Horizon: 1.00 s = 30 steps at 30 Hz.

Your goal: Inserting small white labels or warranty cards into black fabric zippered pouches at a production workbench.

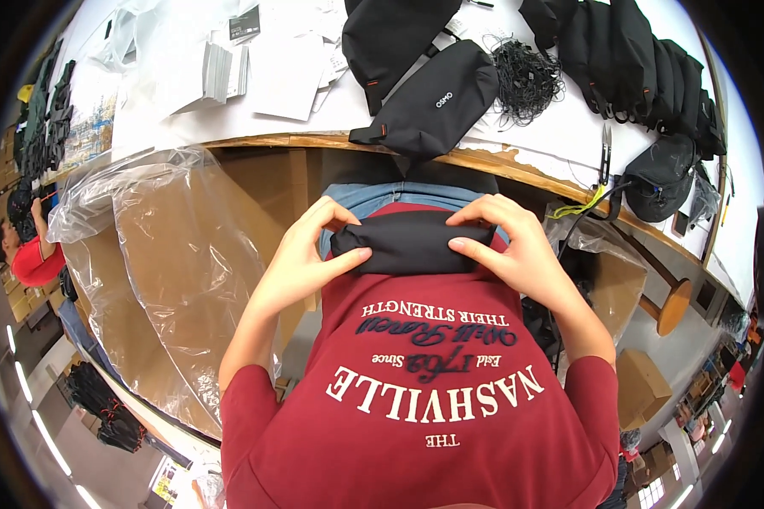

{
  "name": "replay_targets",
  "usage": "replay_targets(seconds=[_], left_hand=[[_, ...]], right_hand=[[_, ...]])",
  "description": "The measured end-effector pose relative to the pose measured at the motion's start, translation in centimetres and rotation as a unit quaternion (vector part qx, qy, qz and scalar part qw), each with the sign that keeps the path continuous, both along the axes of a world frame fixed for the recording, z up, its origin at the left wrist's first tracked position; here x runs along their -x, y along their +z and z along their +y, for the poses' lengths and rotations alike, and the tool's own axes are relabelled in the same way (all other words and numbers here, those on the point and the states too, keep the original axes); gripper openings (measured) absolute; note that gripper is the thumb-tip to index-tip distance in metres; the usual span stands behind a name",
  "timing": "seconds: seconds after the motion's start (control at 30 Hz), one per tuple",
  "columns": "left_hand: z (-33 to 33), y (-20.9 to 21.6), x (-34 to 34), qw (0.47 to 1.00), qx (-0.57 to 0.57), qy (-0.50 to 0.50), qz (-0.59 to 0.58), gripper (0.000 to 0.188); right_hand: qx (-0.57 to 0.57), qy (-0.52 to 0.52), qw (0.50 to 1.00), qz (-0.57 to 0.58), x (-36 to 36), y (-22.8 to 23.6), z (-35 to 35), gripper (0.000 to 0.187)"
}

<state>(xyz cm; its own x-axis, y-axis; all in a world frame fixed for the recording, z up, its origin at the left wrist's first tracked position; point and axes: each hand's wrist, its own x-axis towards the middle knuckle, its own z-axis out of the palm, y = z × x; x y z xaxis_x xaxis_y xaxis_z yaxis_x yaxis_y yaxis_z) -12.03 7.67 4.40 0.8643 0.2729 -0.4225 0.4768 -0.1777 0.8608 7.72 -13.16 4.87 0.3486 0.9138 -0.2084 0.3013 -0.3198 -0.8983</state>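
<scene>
Between my two hands, close against my red shirt, is a small black fabric pouch [412, 243], held lengthwise from left to right. My left hand [335, 240] grips its left end, thumb on the near face and fingers over the top. At the other end my right hand [491, 231] pinches it the same way. Ahead on the table edge lies a black sling bag [441, 97] with an orange tab, partly hanging over. Another black bag [395, 42] lies behind it.
A tangle of black cords [525, 81], scissors [605, 153] and a row of black bags [628, 59] lie on the white table [569, 140]. Card stacks [208, 76] stand at left. Plastic-lined cardboard boxes [170, 280] sit below. A person in red [36, 265] is far left.
</scene>
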Motion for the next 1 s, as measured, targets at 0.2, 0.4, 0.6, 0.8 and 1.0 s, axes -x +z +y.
replay_targets(seconds=[0.2,0.4,0.6,0.8,1.0], left_hand=[[0.0,0.1,0.3,0.999,0.029,0.024,0.008,0.019],[1.0,-0.5,0.3,0.982,0.166,0.076,0.042,0.02],[2.4,-1.2,-1.3,0.943,0.288,0.162,-0.048,0.032],[1.7,-1.0,-1.8,0.964,0.136,0.015,-0.227,0.046],[0.9,-0.2,-1.9,0.98,-0.035,0.024,-0.195,0.026]], right_hand=[[-0.012,-0.019,1.0,-0.01,-0.4,-0.4,0.6,0.013],[0.043,0.013,0.998,0.045,-2.0,-0.4,1.5,0.026],[-0.12,0.077,0.989,-0.046,-2.3,0.4,1.7,0.049],[-0.122,-0.016,0.992,0.032,-2.0,0.2,1.4,0.034],[-0.101,-0.038,0.992,0.058,-2.0,0.2,0.2,0.022]])
